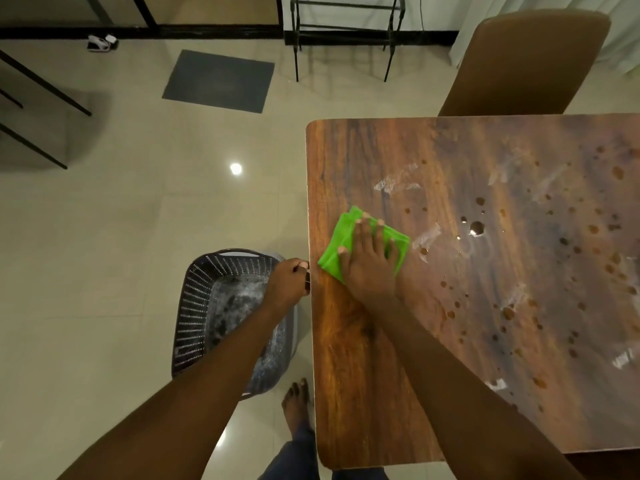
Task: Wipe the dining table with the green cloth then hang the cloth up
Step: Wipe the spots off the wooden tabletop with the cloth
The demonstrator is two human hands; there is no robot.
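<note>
Right now the right hand point(369, 261) is lying flat on the green cloth point(341, 242), palm down, its fingers spread and pressing the folded cloth onto the dining table point(363, 358). The cloth is sitting near the table's left edge, partway along it, with a bright green corner sticking out past the fingertips and another reaching toward the wrist. The left hand point(287, 284) is curling around the table's left edge just beside the cloth, its fingers bent over the rim and pressed together; whatever dark small thing is showing at its fingertips is too unclear to name. To the right of the cloth, the wooden top is carrying brown droplets point(478, 228) and pale whitish smears point(396, 183), scattered across the surface toward the far right side, while the strip of wood nearest the left edge is looking clean. A dark slatted basket point(194, 306) with a plastic liner is standing on the tiled floor just beside the table, under the left forearm. A bare foot point(296, 403) is resting on the tiles close to the table's left edge. Beyond the table, a brown chair point(526, 60) is standing pushed up to the far side, a grey mat point(218, 79) is lying on the floor, and a black metal rack point(346, 32) is standing against the far wall.
</note>
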